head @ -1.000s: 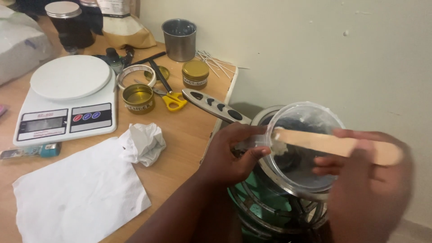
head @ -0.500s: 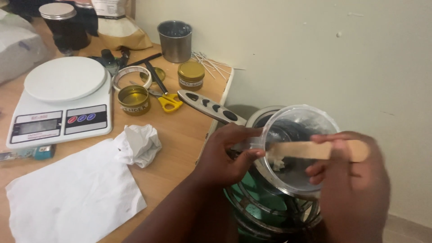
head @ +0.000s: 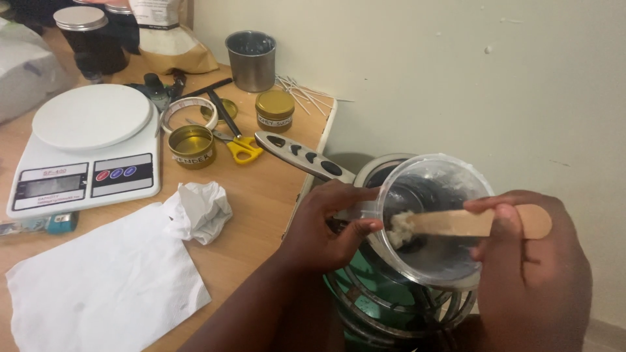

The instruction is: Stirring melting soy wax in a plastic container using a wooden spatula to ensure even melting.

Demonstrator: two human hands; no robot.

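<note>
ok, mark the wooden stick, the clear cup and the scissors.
wooden stick (head: 456,223), head view, bare middle of the blade.
clear cup (head: 435,161), head view, far rim.
scissors (head: 246,148), head view, yellow handle.

- We see a clear, shiny plastic cup (head: 435,218).
- We see a flat, smooth wooden stick (head: 479,222).
- Far off stands a dull metal cup (head: 250,60).
- Near left lies soft white paper (head: 104,280).

clear plastic cup (head: 435,221); pale tan wooden stick (head: 476,223); white scale (head: 85,150); yellow-handled scissors (head: 242,148); gold tins (head: 192,146).
</note>
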